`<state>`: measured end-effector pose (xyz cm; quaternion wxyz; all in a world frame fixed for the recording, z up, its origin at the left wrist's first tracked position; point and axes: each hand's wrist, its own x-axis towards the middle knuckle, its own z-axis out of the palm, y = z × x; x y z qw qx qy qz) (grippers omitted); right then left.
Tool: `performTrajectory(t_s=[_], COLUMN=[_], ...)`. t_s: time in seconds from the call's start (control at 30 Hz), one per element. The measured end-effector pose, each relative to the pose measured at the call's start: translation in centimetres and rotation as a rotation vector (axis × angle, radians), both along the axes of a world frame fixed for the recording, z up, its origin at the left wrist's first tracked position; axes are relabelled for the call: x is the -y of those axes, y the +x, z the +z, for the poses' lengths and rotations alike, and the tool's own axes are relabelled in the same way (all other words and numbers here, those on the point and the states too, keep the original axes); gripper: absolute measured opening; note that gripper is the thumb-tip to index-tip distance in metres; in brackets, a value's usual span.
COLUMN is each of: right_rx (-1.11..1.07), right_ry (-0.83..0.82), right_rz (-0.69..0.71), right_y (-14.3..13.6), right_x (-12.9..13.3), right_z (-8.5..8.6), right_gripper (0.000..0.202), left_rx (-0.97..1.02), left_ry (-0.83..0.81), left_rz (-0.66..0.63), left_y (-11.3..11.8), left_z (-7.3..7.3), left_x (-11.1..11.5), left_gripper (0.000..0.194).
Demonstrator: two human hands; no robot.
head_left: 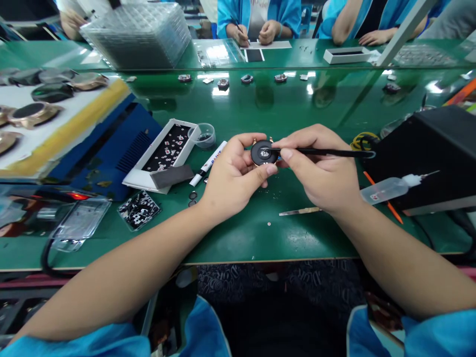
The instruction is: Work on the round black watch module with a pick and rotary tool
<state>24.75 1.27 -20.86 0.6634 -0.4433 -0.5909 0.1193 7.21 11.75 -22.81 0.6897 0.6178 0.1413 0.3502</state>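
Between the thumb and fingers of my left hand (238, 173) is a round watch case (260, 154) with a dark face and gold-coloured lugs. A small pale part sits at its middle. My right hand (323, 166) pinches slim black tweezers (327, 151), whose tip reaches over the centre of the watch case. Whether the tip touches the pale part, I cannot tell. Below my right hand, a thin flat-bladed tool (299, 211) lies on the green bench (230, 243). Left of my left hand rests a white paint marker (208, 162).
A white box of small parts (167, 148), a clear cup (205, 136) and a tray of tiny pieces (139, 210) are at left. Several watch cases lie on a blue stand (122, 144). At right are a needle-tipped bottle (390, 189) and black box (431, 153). People sit opposite.
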Motion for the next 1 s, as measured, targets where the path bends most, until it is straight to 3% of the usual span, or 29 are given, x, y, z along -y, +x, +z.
performTrajectory(t_s=[0.13,0.37,0.77,1.0], right_rx=[0.067,0.012,-0.061,-0.065], right_ry=[-0.009,0.039,-0.022,-0.011], right_rz=[0.020,0.057,0.137,0.099], right_y=[0.14,0.31,0.01,-0.04], right_x=[-0.17,-0.48,-0.30,-0.06], right_z=[-0.29,-0.58,-0.33,0.01], right_gripper=[0.010,0.014,0.014,0.016], left_rx=[0.011,0.044,0.053,0.086], left_ry=[0.013,0.010,0.052,0.114], left_rz=[0.041,0.011,0.108,0.066], left_y=[0.00,-0.15,0.09,0.18], left_z=[-0.17,-0.25,-0.61,-0.61], left_x=[-0.12,-0.34,-0.38,-0.19], left_gripper=[0.078,0.076,0.070,0.066])
